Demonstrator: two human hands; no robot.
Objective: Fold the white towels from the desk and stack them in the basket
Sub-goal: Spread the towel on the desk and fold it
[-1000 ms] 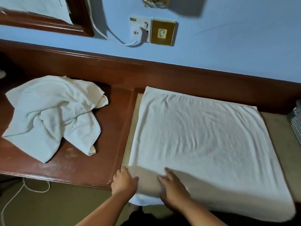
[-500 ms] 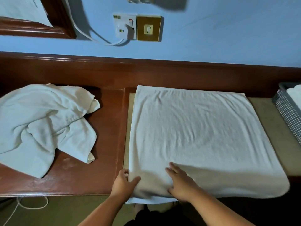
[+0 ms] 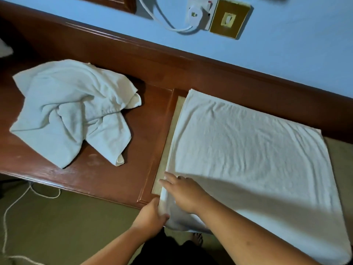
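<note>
A large white towel (image 3: pixel 248 153) lies spread flat on the right part of the wooden desk (image 3: pixel 118 169), its near edge hanging over the front. My left hand (image 3: pixel 151 215) grips the towel's near left corner at the desk's front edge. My right hand (image 3: pixel 183 190) lies flat on the towel just beyond that corner, fingers straight and pointing left. A second white towel (image 3: pixel 72 115) sits crumpled in a heap on the left part of the desk. The basket is out of view.
A raised wooden back rail (image 3: pixel 191 60) runs along the blue wall behind the desk. A wall socket with a white plug and cable (image 3: pixel 196 14) sits above. A white cord (image 3: pixel 11 207) trails on the olive floor at lower left. My foot (image 3: pixel 196 239) shows below the desk.
The view has swung left, so the basket at the right edge is gone. My right hand slid left toward the towel's corner. My left hand now holds the corner lower down, at the edge.
</note>
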